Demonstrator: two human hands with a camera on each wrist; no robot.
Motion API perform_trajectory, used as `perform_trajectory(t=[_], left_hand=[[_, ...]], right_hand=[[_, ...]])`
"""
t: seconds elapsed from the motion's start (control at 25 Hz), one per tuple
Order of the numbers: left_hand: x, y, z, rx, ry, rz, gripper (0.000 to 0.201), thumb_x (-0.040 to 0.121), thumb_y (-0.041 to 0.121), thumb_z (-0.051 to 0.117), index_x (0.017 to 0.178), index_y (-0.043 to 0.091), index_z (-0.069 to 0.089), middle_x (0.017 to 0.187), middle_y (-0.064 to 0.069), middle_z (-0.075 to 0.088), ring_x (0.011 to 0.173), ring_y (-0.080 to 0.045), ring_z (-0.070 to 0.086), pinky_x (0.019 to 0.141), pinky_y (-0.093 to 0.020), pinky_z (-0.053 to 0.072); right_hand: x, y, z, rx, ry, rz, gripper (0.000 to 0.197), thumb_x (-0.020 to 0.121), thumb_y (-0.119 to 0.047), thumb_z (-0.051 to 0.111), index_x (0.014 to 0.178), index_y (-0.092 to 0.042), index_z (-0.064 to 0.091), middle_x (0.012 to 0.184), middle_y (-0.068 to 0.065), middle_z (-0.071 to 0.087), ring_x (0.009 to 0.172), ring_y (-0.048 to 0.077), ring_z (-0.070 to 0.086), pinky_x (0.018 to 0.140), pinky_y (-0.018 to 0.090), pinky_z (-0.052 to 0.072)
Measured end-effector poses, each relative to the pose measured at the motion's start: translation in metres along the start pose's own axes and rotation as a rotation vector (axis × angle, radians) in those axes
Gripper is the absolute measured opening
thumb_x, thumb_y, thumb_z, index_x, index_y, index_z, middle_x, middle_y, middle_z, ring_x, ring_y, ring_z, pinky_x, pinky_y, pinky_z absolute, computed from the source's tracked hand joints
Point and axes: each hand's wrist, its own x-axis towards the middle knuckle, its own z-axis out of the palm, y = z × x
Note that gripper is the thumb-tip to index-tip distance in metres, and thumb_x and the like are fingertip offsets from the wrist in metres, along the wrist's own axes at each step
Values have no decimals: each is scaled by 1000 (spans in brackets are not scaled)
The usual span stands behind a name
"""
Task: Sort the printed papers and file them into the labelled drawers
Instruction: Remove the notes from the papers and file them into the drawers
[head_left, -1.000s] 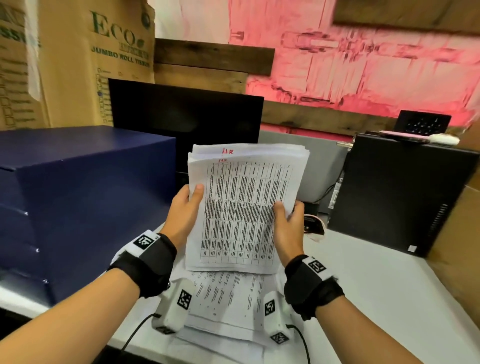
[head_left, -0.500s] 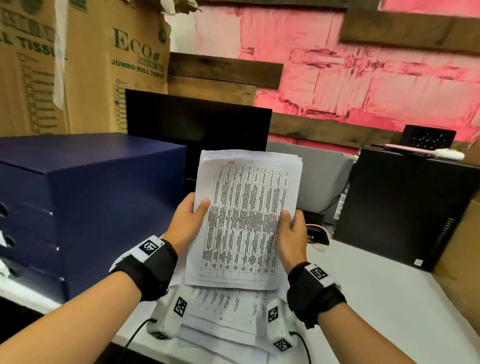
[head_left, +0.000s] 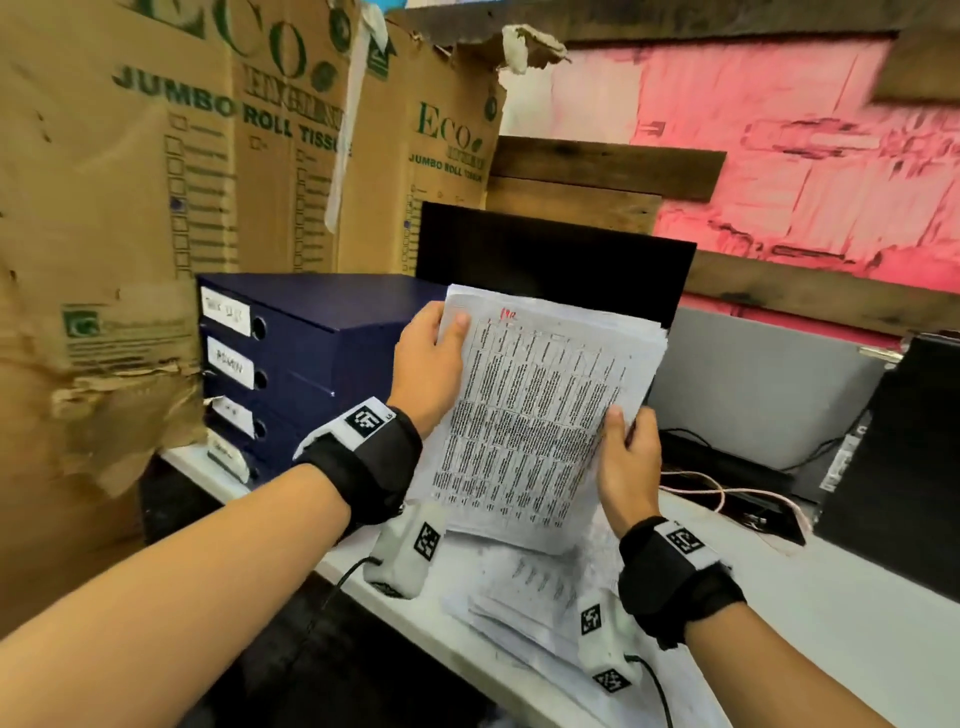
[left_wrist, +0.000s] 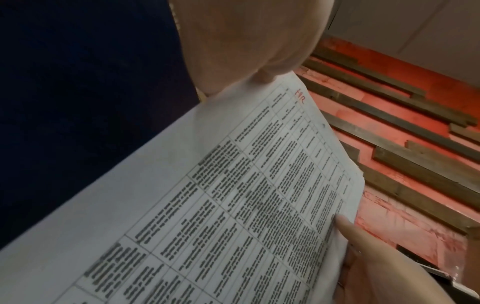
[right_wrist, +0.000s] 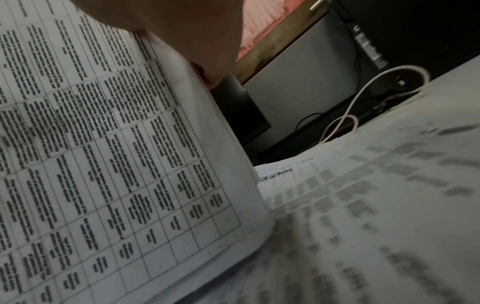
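Observation:
I hold a stack of printed papers (head_left: 535, 415) upright above the desk, its top sheet a printed table marked HR in red. My left hand (head_left: 428, 358) grips the stack's upper left edge, thumb on the front. My right hand (head_left: 626, 457) pinches the lower right edge. The wrist views show the same sheet (left_wrist: 233, 205) (right_wrist: 103, 154) close up. A navy drawer unit (head_left: 311, 364) stands to the left, with white handwritten labels (head_left: 226, 314) on its closed drawers. More printed papers (head_left: 524, 587) lie flat on the desk below.
Large cardboard boxes (head_left: 156, 208) stand at the left and behind the drawers. A black monitor (head_left: 550, 260) is behind the papers and a black computer tower (head_left: 904, 457) at the right. Cables (head_left: 717, 491) lie on the white desk (head_left: 831, 623).
My head has turned left, so the labelled drawer fronts have come into sight. The held stack has tilted and swung left toward the drawer unit; my left hand has slid up to its top edge.

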Motion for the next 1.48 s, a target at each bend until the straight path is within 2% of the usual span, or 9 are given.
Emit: perform_trajectory(t=[0.12,0.24,0.4,0.6,0.8,1.0,1.24,1.36,1.48], left_hand=[[-3,7,-26,117,107,76,27,96,36,47,95,11,57,91,-6,67,86,-24,65,79,-47,54],[-13,19,-50,271,174,199,22,101,26,43,94,7,50,79,2,59,70,-14,56,63,-25,44],[-24,8,-87,407,200,213,24,103,32,34,98,11,43,78,0,58,71,-23,57,61,-36,43],[-33,-38,-143,530,324,38,18,103,24,35,95,14,48,80,0,57,72,-19,53,64,-31,29],[-40,-99,-171,935,115,-318,34,96,20,43,128,20,54,125,-17,51,119,-38,40,101,-40,29],[-44,-124,-172,683,267,-430,31,89,16,50,120,12,54,128,-19,52,121,-38,45,107,-44,33],[-46,-126,-176,797,-9,-610,46,95,21,45,141,29,41,142,-18,34,133,-37,29,112,-36,18],[-40,-115,-193,800,-99,-645,45,93,13,44,134,30,48,138,-19,33,131,-34,32,114,-35,23],[-36,-99,-224,866,-159,-644,29,89,23,48,110,38,60,128,-13,37,125,-34,37,113,-35,26]], right_hand=[[-4,-8,27,34,-28,-32,14,103,-24,42,98,-13,49,91,-11,58,81,-3,55,75,17,44],[-13,-15,53,50,-34,-87,13,103,-22,42,97,-13,49,89,-11,58,75,-12,53,71,7,43],[-32,-16,87,20,-63,-111,15,103,-25,42,98,-12,49,82,-16,55,66,-11,50,62,3,41],[-46,-7,105,-62,-86,-109,19,102,-29,43,95,-12,49,77,-6,57,67,5,52,59,19,42],[-47,2,103,-117,-83,-80,20,103,-28,41,96,-11,49,81,-12,60,73,0,56,67,26,47],[-44,10,97,-161,-69,-58,19,103,-28,41,95,-11,48,81,-13,58,71,4,55,67,26,47],[-43,13,103,-174,-106,-49,14,103,-27,42,95,-16,48,84,-13,59,72,-5,54,62,16,42],[-43,14,104,-178,-101,-54,15,102,-26,42,94,-14,48,82,-12,59,69,-5,53,60,13,42],[-36,16,105,-171,-55,-65,21,102,-26,43,94,-8,49,80,-9,58,70,9,55,68,27,48]])
